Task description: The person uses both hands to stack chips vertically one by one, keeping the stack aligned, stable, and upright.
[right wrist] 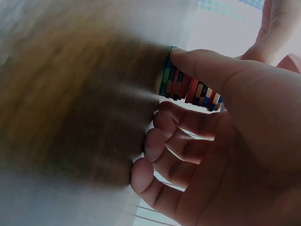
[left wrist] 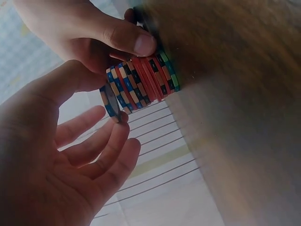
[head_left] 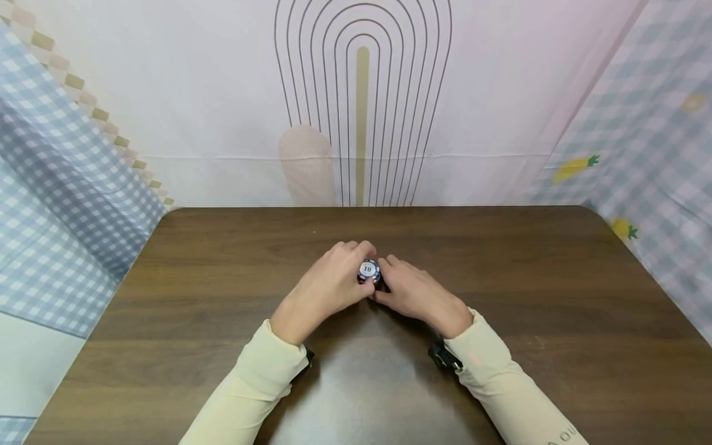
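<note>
A stack of poker chips [left wrist: 146, 80], in blue, red, black and green with pale edge spots, stands on the wooden table. Its lowest chips are green. Between thumb and fingertips, my left hand [head_left: 325, 281] pinches a blue poker chip [head_left: 368, 270] marked 10. In the left wrist view that chip is tilted at the top of the stack, with a gap along one side. My right hand [head_left: 419, 293] grips the stack low down, thumb on one side and index finger on the other. The other right fingertips [right wrist: 142, 174] rest on the table.
The brown wooden table [head_left: 183, 346] spreads around both hands. Behind it hangs a white cloth [head_left: 211, 111] with curved lines. Blue checked cloths [head_left: 50, 204] hang at the sides. A black wrist strap [head_left: 444, 356] shows under the right sleeve.
</note>
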The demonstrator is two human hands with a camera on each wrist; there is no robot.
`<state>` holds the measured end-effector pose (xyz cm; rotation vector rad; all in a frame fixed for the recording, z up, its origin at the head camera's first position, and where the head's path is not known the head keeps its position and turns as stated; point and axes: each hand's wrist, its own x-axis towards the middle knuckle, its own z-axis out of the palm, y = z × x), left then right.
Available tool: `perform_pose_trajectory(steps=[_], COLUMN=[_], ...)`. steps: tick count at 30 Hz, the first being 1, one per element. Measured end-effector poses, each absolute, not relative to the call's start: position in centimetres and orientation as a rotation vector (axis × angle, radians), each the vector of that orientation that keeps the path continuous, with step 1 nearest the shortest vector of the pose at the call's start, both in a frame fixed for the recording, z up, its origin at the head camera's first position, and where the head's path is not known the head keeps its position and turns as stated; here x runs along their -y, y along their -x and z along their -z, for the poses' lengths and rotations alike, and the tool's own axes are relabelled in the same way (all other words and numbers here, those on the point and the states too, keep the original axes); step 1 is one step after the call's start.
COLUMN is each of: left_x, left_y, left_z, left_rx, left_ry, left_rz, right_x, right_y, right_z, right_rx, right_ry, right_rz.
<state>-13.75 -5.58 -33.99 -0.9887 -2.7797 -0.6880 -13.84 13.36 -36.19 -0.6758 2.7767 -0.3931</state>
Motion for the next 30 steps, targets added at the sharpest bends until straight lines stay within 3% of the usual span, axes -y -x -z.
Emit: perform_pose_trajectory(steps=[30], left_x=[5.8], left_y=[14.2], left_z=[34.8], left_rx=[2.923], left_ry=[0.976], left_rz=[0.870], right_x=[-13.4], right_y=[13.7], right_z=[36.2], right_rx=[-2.787], right_ry=[0.681], right_rz=[0.396])
